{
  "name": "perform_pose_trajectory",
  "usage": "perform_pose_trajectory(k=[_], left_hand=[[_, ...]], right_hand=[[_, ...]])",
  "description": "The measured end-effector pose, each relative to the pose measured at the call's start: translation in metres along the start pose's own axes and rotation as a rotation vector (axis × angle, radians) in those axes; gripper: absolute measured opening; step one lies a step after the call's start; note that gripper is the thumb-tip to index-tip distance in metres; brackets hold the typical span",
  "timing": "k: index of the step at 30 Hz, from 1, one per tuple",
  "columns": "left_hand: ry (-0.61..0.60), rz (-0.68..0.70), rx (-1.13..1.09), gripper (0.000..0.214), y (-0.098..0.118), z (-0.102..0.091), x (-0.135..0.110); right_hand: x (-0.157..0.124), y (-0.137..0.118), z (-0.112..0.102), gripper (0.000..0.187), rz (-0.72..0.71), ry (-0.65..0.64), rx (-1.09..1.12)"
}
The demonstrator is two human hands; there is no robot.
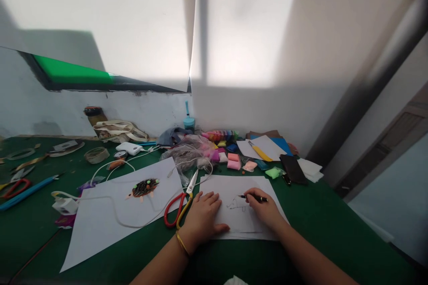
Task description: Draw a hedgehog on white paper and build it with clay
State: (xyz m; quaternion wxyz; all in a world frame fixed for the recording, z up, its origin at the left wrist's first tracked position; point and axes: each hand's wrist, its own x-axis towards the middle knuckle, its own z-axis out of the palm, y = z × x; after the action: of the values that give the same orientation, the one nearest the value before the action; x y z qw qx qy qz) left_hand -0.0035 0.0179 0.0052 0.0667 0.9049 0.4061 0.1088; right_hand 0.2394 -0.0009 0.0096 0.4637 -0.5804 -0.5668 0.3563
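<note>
A white sheet of paper (234, 187) lies on the green table in front of me, with a small pencil-line drawing (236, 205) on it. My right hand (265, 209) is closed around a dark pen (253, 197) whose tip touches the sheet by the drawing. My left hand (203, 218) lies flat on the sheet's left part, fingers stretched out, holding nothing. A thin bangle sits on that wrist. Red and yellow-handled scissors (180, 205) lie just left of my left hand.
A larger white sheet (100, 222) at left carries a brown clay figure (144, 187) and a white cable. Coloured clay blocks (230, 158), a plastic bag, a dark phone (293, 168), papers and a yellow knife lie at the back. Tape, tools and a charger (65, 205) lie left.
</note>
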Motion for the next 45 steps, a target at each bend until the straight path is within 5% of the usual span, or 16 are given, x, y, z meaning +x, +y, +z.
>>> perform_pose_trajectory(k=[13,45], left_hand=[[0.015,0.000,-0.003,0.073,-0.001,0.002,0.000],[-0.017,-0.011,-0.017,0.075,0.000,-0.001,0.001]], right_hand=[[0.004,0.020,0.007,0.023,-0.052,-0.007,-0.064],[0.003,0.022,0.008,0.028,-0.044,-0.006,-0.058]])
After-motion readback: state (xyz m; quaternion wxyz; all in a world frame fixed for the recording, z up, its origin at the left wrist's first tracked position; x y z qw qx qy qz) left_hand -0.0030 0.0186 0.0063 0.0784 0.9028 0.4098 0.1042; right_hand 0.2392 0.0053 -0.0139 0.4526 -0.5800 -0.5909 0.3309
